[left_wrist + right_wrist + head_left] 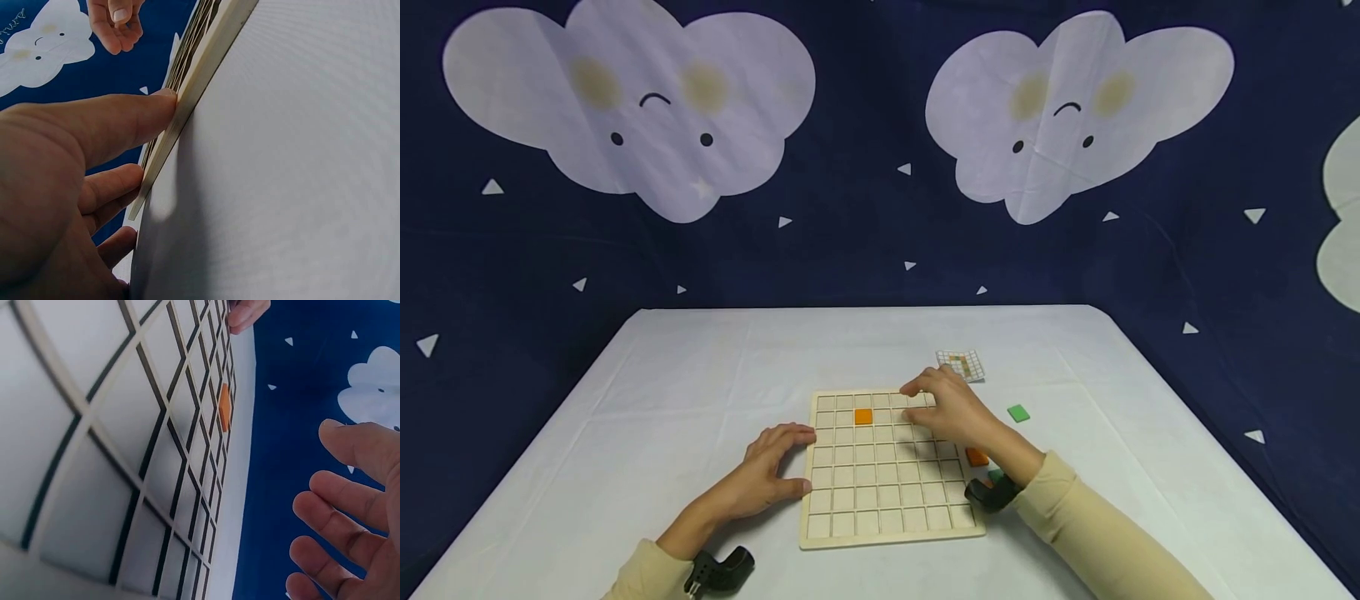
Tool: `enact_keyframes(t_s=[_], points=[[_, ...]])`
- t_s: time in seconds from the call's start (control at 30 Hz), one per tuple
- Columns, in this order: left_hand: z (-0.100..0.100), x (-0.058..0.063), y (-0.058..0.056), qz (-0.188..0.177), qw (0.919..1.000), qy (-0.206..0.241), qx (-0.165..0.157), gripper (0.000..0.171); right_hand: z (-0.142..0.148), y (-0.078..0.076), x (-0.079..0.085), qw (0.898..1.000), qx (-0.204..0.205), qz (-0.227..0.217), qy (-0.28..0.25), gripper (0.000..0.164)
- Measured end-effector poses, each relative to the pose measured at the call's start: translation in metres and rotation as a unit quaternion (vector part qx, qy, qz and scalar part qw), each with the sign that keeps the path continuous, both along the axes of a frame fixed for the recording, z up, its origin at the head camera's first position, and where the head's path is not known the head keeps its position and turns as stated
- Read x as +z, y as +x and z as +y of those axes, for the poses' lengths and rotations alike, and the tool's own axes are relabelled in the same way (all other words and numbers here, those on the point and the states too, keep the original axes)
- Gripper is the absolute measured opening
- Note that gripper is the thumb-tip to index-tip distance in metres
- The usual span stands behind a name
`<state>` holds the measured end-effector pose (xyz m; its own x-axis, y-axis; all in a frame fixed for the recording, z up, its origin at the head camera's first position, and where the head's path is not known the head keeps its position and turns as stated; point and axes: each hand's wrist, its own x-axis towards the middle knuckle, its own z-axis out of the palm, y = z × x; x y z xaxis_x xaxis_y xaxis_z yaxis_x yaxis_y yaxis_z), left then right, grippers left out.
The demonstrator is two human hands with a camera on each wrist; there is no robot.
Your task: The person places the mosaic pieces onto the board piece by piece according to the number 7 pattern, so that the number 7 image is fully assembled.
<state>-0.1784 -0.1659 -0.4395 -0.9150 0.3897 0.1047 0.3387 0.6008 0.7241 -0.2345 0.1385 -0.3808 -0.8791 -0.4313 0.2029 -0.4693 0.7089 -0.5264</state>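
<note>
A square wooden grid board [891, 539] lies on the white table, with one orange tile [863, 417] in a cell of its second row from the far edge. My left hand [767, 471] rests at the board's left side; in the left wrist view its thumb [140, 122] and fingers touch the wooden edge. Over the far right part of the grid hovers my right hand [951, 407], thumb and fingers spread apart. The right wrist view shows these fingers [331, 519] loosely bent and holding nothing, with the orange tile [225, 409] farther off in the grid.
A small pattern card [972, 365] lies past the board's far right corner. Right of the board are a green tile [1018, 413], an orange tile [977, 457] and another green piece [995, 476] partly hidden by my right wrist. A dark blue cloud-print cloth [865, 250] hangs behind the table.
</note>
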Motion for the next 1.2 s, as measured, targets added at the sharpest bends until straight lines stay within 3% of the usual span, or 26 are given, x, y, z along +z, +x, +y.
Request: enact_keyframes(t_s=[0.4,0.9,1.2], points=[[0.0,0.001,0.0,0.0,1.0,0.0,-0.002,0.058,0.018,0.006,-0.002,0.999,-0.01,0.031,-0.011,0.031],[0.0,0.003,0.002,-0.002,1.0,0.002,-0.005,0.058,0.04,0.018,-0.003,0.999,-0.054,0.002,-0.005,0.033],[-0.001,0.005,0.003,0.0,0.9999,0.008,-0.008,0.056,0.056,0.022,-0.004,0.997,-0.067,0.023,-0.001,0.032]])
